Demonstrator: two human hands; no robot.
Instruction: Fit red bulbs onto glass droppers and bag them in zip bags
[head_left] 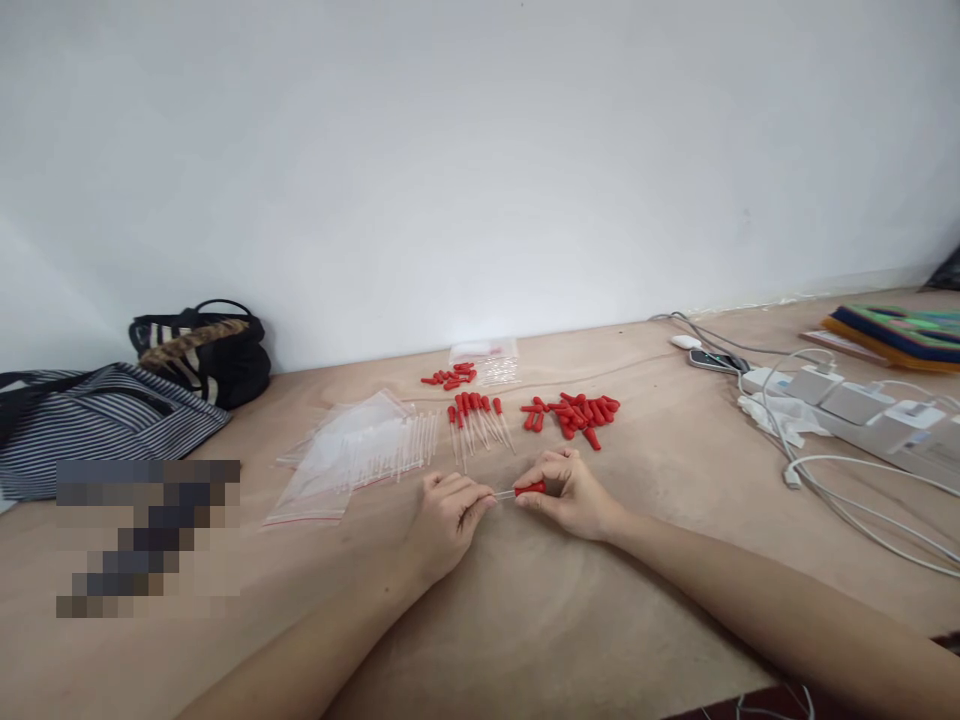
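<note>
My left hand (450, 510) pinches a thin clear glass dropper tube (505, 495), most of it hidden inside the fingers. At the tube's right end, a red rubber bulb (530, 488) is held between the thumb and fingers of my right hand (568, 497). Tube and bulb meet in line, low over the table. Just beyond my hands lie several droppers with red bulbs (480, 425). Loose red bulbs (589, 412) form a pile behind my right hand. Bare glass tubes (401, 445) lie in a row on clear plastic bags (337, 440) to the left.
Farther back are a small group of red bulbs (450, 377) and short clear tubes (501, 372) by a bag. A striped bag (112, 425) and black bag (225, 355) stand left. At right, white chargers (862, 400), cables (847, 465) and a phone (718, 360) lie on the table.
</note>
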